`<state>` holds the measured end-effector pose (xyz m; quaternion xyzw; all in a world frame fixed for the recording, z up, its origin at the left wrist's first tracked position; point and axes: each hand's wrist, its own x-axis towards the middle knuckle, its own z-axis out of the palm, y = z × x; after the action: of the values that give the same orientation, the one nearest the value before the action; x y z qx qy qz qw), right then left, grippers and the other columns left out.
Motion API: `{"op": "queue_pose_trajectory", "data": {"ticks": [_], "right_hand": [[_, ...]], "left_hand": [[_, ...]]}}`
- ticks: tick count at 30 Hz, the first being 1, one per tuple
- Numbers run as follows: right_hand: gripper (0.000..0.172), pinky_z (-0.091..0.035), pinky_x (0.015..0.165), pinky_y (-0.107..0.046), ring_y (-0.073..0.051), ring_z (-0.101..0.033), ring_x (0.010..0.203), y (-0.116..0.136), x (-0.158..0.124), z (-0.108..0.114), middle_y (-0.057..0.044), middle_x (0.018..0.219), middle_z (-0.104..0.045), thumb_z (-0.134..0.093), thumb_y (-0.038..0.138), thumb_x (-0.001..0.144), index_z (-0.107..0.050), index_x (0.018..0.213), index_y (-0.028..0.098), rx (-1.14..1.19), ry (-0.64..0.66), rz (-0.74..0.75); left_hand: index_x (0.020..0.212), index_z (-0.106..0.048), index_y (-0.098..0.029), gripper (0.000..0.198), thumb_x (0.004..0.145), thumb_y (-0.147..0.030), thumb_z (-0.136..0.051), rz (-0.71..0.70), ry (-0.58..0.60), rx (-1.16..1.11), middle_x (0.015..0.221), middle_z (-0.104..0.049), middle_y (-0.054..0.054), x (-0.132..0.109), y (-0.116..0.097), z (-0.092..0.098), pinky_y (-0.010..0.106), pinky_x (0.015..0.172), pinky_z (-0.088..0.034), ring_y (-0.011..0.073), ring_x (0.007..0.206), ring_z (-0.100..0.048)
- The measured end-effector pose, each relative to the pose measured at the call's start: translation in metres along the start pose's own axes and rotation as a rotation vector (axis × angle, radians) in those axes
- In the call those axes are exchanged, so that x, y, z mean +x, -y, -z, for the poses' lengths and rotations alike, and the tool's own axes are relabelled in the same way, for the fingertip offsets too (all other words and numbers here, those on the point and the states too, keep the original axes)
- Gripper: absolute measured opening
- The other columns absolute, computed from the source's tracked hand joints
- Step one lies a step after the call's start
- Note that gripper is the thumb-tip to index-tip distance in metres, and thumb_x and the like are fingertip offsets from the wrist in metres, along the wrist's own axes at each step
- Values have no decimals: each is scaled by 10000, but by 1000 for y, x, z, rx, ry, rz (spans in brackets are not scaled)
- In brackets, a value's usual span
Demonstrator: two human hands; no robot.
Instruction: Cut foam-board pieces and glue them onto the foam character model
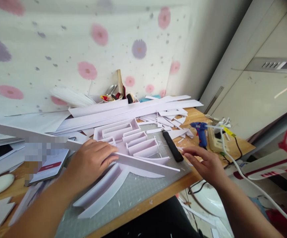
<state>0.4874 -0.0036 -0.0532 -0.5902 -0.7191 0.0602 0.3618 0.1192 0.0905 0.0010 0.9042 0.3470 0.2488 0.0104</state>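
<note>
Long white strip (pixel 143 162) is over the cutting mat (pixel 123 207), gripped along its length by the left hand (pixel 94 162), fingers over its far side, thumb nearer the body. Below the strip, closest in: wooden table (pixel 138 212) edge, then a curved white piece (pixel 106 197) with a raised wall on the mat. Strip's long axis runs slantwise, far left to near right, one end out past the left edge of view, the other pointing rightward. Left hand is on it, so clearly nearer; right hand (pixel 205 163) is off to the right, its fingertips just beyond the strip's right end and slightly farther from the body. Hands well apart. Right fingers loosely curled, thumb parted from forefinger, nothing clearly held; contact with the table, can't tell. Black-handled knife (pixel 172 145) lies just left of the right fingertips, blade end away. Beyond the strip, a white walled assembly (pixel 143 149) with narrow compartments. Farther: blue glue gun (pixel 202 133) at right, white scraps (pixel 168 118), stacked long strips (pixel 126 116), then a tool container (pixel 112 99) by the flowered wall covering (pixel 123 29).
</note>
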Motion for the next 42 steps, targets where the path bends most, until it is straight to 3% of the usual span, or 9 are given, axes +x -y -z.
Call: {"op": "queue_pose_trajectory", "data": {"ticks": [3,9,15,19,22,25,28,31,42], "right_hand": [[281,-540,750,-358,-252,-666,899,-7,19,-2,-107,1028,-692,-492,366,939,-648,1061,167,-241,63,-47],[462,-500,834,-451,-337,-633,1009,-6,39,-33,-189,1133,-655,-598,378,873,-581,1266,135,-365,186,-93],[431,-493,543,-327,-234,-644,586,-15,43,-21,-54,707,-679,-539,302,872,-569,1276,154,-341,154,-236],[571,-482,453,-290,-187,-583,518,22,21,5,-18,718,-607,-545,390,903,-399,1436,244,302,-81,-289],[566,-530,543,-328,-217,-625,637,69,-5,2,-77,857,-625,-529,416,927,-370,1455,289,682,-122,-150],[586,-491,503,-290,-202,-592,606,101,-31,-25,-66,817,-613,-513,465,921,-377,1459,277,581,85,-32],[603,-497,571,-301,-207,-600,642,111,-43,-57,-55,821,-615,-471,499,925,-350,1471,274,523,111,74],[627,-467,561,-282,-199,-584,627,113,-41,-73,-40,784,-597,-466,499,927,-327,1486,252,515,152,40],[605,-408,532,-271,-178,-527,588,129,-24,-86,-12,726,-539,-441,431,952,-268,1496,230,514,-26,78]], "left_hand": [[874,-653,-298,100,877,-372,-586,-33,-14,18,815,-733,-16,1,-3,0,350,749,-393,217,758,-659],[899,-641,-222,125,925,-291,-540,-50,-27,123,833,-721,8,-2,-14,4,353,763,-389,199,788,-656],[956,-655,-204,182,898,-367,-599,-21,-21,139,872,-728,36,-4,-18,2,359,783,-387,212,834,-655],[923,-671,-209,187,911,-373,-584,-4,5,159,828,-722,20,-1,-20,1,348,748,-362,206,819,-650],[841,-672,-202,204,916,-366,-575,29,58,183,777,-708,13,2,-22,2,340,727,-351,198,783,-639],[788,-663,-186,237,909,-372,-581,76,92,200,759,-701,23,7,-25,6,342,721,-352,206,770,-636],[768,-656,-181,263,907,-391,-579,117,99,200,743,-697,23,13,-28,11,352,721,-351,217,772,-640],[777,-659,-188,234,900,-377,-594,132,92,188,755,-704,19,22,-30,19,357,732,-353,223,797,-647],[747,-659,-199,199,888,-325,-596,185,33,175,769,-721,10,48,-40,37,339,710,-377,206,768,-650]]}}
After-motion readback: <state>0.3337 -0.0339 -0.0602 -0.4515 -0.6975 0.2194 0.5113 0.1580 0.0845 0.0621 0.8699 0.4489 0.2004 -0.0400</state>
